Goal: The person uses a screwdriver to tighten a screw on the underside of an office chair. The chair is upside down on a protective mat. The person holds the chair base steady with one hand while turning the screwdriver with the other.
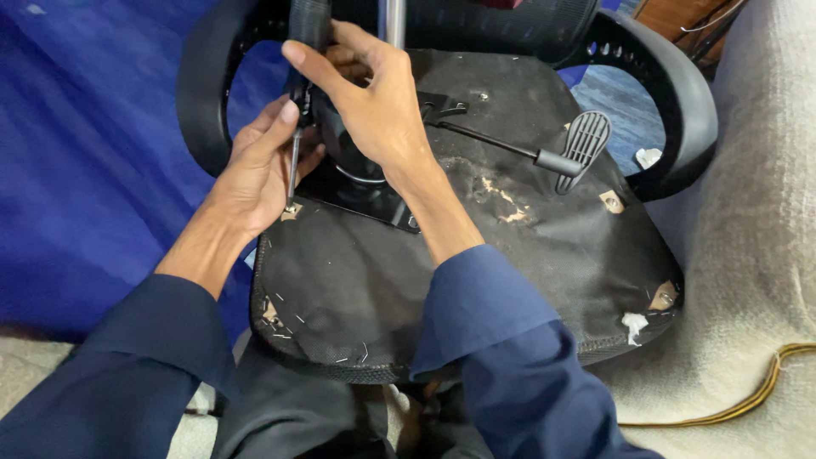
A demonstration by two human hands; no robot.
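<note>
An upturned black office chair seat (357,272) lies in front of me, its fabric underside torn in places. A black metal mechanism plate (365,191) is bolted at its middle. My right hand (374,102) grips the black handle of a screwdriver (293,161) from above. The shaft points down onto a screw at the plate's left corner. My left hand (255,170) steadies the shaft, thumb and fingers around it. Both arms wear dark blue sleeves.
A lever with a ribbed grey paddle (582,144) sticks out to the right. Black armrests (671,93) curve on both sides. A chrome gas column (393,21) rises at top. Blue cloth (102,153) lies left, beige carpet (748,255) and a yellow cable (765,387) right.
</note>
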